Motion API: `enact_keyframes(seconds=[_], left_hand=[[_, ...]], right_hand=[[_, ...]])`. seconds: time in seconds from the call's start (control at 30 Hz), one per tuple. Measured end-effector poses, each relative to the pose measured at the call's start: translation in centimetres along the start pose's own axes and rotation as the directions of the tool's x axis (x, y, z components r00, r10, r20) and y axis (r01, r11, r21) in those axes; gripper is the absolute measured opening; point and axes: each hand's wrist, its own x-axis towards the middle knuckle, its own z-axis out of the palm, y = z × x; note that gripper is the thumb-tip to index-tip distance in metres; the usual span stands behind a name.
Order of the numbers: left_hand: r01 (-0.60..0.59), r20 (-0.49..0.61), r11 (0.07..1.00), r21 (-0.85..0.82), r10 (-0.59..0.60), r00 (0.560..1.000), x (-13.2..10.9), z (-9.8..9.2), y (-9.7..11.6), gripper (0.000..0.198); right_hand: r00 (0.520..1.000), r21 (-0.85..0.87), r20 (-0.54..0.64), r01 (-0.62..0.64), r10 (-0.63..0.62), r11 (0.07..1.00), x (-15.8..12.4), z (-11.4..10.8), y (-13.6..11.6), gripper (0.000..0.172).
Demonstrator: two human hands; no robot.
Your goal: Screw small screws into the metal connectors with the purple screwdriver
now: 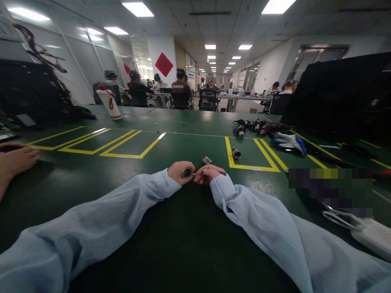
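Observation:
My left hand [178, 171] is closed around a round metal connector [186, 173], its dark open end turned up toward me. My right hand [210, 173] pinches a thin screwdriver [198, 174], whose slim metal shaft reaches across to the connector's rim. Whether the tip touches the inside is too small to tell. Just beyond my right fingers a second metal cylinder [207, 160] lies on the green table. Another metal cylinder [236, 153] rests farther right, inside a yellow-taped box.
Yellow tape outlines [122, 156] mark the green tabletop [183, 146]. Dark cabled parts [250, 126] and a blue-white glove [290, 143] lie at right, near a white cabled device [371, 234]. A white cup [109, 103] stands back left. Another person's hand [21, 159] is at the left edge.

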Motion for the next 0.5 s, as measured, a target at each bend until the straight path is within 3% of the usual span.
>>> enact_keyframes(seconds=[0.2, 0.5], left_hand=[[0.072, -0.002, 0.993, -0.096, -0.073, 0.997, 0.12, -0.37, 0.73, 0.013], [0.113, -0.008, 0.988, -0.110, -0.114, 0.993, 0.13, -0.54, 0.96, 0.013]], right_hand=[[0.999, 0.083, 0.031, -0.039, 0.036, 0.996, 0.17, -0.32, -0.24, 0.011], [0.995, -0.037, -0.043, 0.088, -0.090, 0.995, 0.25, 0.15, 0.67, 0.011]])
